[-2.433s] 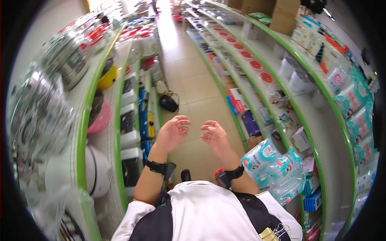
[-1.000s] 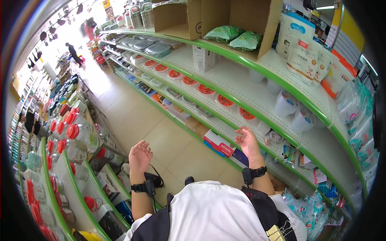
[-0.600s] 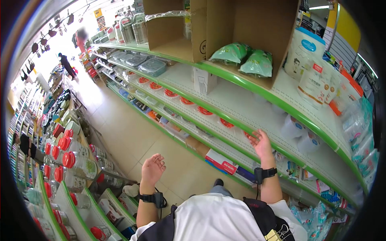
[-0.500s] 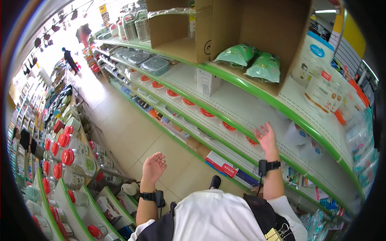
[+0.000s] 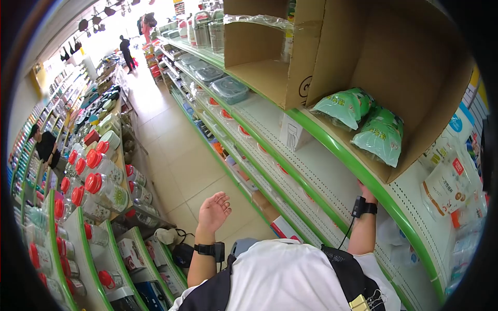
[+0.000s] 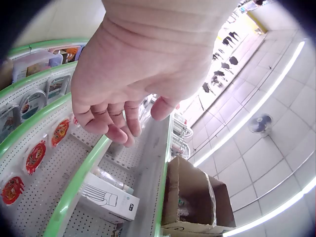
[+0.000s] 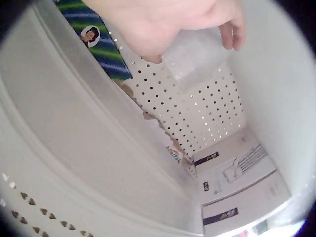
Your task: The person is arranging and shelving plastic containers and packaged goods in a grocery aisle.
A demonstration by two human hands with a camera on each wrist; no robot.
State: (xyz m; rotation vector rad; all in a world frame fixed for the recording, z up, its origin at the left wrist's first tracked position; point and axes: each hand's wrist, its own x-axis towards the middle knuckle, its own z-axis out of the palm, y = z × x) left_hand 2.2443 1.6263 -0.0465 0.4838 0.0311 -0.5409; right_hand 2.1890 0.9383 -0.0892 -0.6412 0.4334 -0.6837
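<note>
My right hand [image 5: 367, 193] reaches in under the green-edged top shelf, its fingertips hidden in the head view. In the right wrist view that hand [image 7: 173, 22] has its thumb and fingers on either side of a translucent whitish item [image 7: 195, 57], gripping it above a perforated shelf panel. White boxes [image 7: 234, 168] lie beyond. My left hand [image 5: 213, 211] is raised over the aisle, palm up, holding nothing; the left wrist view shows its fingers loosely bent on the hand [image 6: 138, 64]. A white box [image 5: 294, 133] stands on the shelf left of my right hand.
An open cardboard box [image 5: 386, 67] with green packets [image 5: 381, 136] sits on the top shelf. White pouches [image 5: 445, 187] are at the right. Red-lidded jars [image 5: 106, 189] line the left shelving. A person in black [image 5: 46, 146] stands at far left, another [image 5: 126, 53] down the aisle [image 5: 171, 150].
My right hand has gone from in front of the shelf edge to underneath the top shelf and taken hold of the whitish item. The head view has moved closer to the cardboard box.
</note>
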